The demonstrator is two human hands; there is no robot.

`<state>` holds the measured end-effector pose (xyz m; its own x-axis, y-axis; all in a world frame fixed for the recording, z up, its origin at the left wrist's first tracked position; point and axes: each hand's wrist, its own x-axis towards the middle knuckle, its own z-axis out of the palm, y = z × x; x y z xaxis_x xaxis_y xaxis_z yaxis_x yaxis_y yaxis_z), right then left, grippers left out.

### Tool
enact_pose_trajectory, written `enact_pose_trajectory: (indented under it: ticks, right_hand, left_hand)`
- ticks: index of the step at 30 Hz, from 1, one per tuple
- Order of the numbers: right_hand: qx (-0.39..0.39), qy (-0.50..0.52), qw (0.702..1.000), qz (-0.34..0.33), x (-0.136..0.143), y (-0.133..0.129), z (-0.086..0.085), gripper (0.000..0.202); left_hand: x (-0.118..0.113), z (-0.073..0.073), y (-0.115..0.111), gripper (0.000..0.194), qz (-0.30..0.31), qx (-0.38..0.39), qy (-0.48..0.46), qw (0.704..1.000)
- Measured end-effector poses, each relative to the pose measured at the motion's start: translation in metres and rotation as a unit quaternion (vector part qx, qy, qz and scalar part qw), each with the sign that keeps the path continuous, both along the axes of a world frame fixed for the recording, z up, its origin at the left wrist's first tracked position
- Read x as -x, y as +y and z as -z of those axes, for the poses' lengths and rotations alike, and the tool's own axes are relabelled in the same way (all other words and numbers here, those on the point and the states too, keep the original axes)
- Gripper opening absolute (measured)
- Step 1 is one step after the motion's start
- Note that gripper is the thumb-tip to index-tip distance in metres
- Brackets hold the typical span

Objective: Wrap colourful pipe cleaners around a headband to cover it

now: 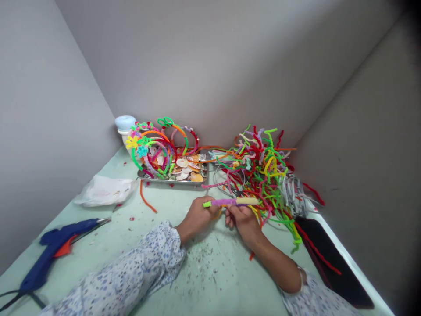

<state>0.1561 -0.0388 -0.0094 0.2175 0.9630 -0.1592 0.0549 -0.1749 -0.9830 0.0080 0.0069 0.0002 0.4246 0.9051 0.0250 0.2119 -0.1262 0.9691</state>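
A headband-like strip [226, 202] wrapped in fuzzy pipe cleaner, green, purple and cream along its length, is held level above the table, seen edge-on. The fingers of my left hand [197, 218] are closed around its green and purple end. My right hand [242, 220] pinches it near the middle, fingers curled underneath. Between the hands, a bit of orange-yellow pipe cleaner [217, 214] shows below the strip. Part of the strip is hidden by my fingers.
A metal tray [171, 181] holds paper discs and several pipe-cleaner-wrapped headbands [158, 151]. A tangled heap of pipe cleaners [263, 171] lies to its right. A blue glue gun [55, 248], a white plastic packet [107, 191], a blue-lidded container [125, 125] and a black flat case [335, 259] surround the hands.
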Motion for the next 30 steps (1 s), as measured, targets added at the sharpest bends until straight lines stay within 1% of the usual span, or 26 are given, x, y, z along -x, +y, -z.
enact_pose_trajectory:
  ticks: [4,9,14,16,20,23,25,30]
  right_hand:
    - [0.011,-0.011,1.0,0.0,0.0,0.0,0.0,0.035]
    - [0.014,-0.018,1.0,0.002,0.001,0.0,-0.001,0.033]
    - [0.03,-0.013,0.999,0.009,0.004,0.0,-0.006,0.03]
    - [0.033,-0.013,0.999,0.008,0.004,0.0,-0.007,0.03]
    - [0.018,-0.005,1.0,0.004,0.003,0.0,-0.006,0.031]
    - [0.006,0.006,1.0,-0.004,0.002,0.0,-0.003,0.027]
    - [0.006,0.003,1.0,-0.003,0.001,0.0,-0.002,0.028]
    - [0.021,-0.016,1.0,0.002,0.002,0.0,-0.004,0.033]
  left_hand:
    - [0.0,0.0,0.0,0.023,0.015,0.03,-0.027,0.999]
    - [-0.001,0.001,0.002,0.024,0.052,0.067,-0.063,0.994]
    - [-0.004,0.0,0.001,0.024,0.091,0.097,-0.1,0.986]
    - [-0.003,-0.001,0.001,0.024,0.089,0.098,-0.102,0.986]
    - [-0.002,-0.007,-0.001,0.018,0.051,0.078,-0.075,0.993]
    - [-0.002,-0.01,-0.002,0.016,0.06,0.067,-0.08,0.993]
    - [-0.002,-0.009,-0.001,0.015,0.068,0.073,-0.084,0.992]
    - [-0.003,-0.001,0.002,0.018,0.074,0.095,-0.095,0.988]
